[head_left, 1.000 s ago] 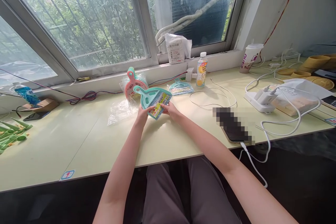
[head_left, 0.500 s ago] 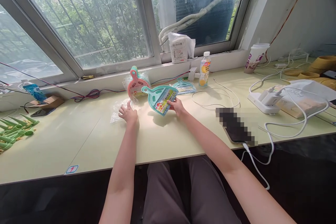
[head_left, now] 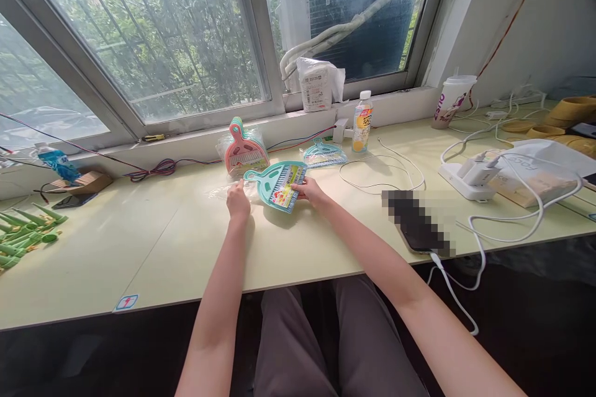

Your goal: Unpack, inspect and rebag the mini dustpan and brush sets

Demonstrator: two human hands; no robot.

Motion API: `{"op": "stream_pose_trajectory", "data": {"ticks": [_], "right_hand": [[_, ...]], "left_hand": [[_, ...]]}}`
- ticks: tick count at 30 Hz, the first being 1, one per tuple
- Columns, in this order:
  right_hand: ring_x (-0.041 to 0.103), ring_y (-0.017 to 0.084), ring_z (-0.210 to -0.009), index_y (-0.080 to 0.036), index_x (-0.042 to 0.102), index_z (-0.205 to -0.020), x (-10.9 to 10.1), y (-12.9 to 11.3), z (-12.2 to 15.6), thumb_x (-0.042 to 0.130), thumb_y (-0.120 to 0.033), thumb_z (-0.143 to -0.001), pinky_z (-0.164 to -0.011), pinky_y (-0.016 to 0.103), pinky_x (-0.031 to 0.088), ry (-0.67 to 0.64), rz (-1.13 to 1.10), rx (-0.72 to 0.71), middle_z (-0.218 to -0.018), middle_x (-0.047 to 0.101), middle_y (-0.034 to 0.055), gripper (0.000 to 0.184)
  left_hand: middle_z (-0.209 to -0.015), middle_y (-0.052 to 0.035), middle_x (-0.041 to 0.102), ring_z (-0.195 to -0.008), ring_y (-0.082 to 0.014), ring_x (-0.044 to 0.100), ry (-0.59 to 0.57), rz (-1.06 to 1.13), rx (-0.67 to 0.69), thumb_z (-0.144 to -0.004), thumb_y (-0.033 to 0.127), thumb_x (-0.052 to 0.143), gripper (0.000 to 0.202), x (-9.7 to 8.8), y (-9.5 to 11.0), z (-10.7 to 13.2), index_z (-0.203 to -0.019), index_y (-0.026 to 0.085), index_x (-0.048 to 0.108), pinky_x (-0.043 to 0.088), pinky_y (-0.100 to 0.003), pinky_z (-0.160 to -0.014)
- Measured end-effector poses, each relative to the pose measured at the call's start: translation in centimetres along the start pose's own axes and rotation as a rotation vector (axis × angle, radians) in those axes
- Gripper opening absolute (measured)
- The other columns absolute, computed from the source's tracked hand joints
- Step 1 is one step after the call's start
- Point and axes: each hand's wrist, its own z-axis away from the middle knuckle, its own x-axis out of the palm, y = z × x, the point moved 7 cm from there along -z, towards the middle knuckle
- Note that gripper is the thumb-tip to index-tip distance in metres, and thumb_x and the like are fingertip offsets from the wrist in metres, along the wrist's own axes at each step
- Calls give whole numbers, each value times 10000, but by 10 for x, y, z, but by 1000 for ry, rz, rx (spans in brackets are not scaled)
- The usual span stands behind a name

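Observation:
My right hand (head_left: 309,191) grips a teal mini dustpan-and-brush set (head_left: 267,187) by its wide, bristled end. A yellow printed label shows on it, and its looped handle points left. My left hand (head_left: 238,202) is closed beside that handle, pinching a clear plastic bag (head_left: 218,192) that spreads out to its left. Whether those fingers also touch the handle is hard to make out. Behind them, a stack of dustpan sets with a pink one (head_left: 243,152) in front leans by the window ledge. Another teal set (head_left: 325,153) lies flat farther right.
A juice bottle (head_left: 362,123) and a wrapped paper pack (head_left: 316,88) are at the back. To the right are a phone (head_left: 414,232), a power strip (head_left: 465,185), loose cables and a cup (head_left: 452,102). Green pieces (head_left: 28,236) lie far left.
My left hand has moved right and its spread fingers have closed on the plastic bag. The teal set has shifted slightly left and down in my right hand, bringing its handle to my left fingers.

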Motion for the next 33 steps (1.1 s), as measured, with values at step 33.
{"op": "stream_pose_trajectory", "data": {"ticks": [33], "right_hand": [[710,172,-764,-179,585,-892,-10,-9,-6,755,-155,-755,-796,386,633,88,-274,-183,-900,721,33,220]], "left_hand": [[-1555,-142,315,-1460,-257,274,-12,780,-324,-874,510,567,734,25,20,18,-1482,252,248,329,-416,-1135]]}}
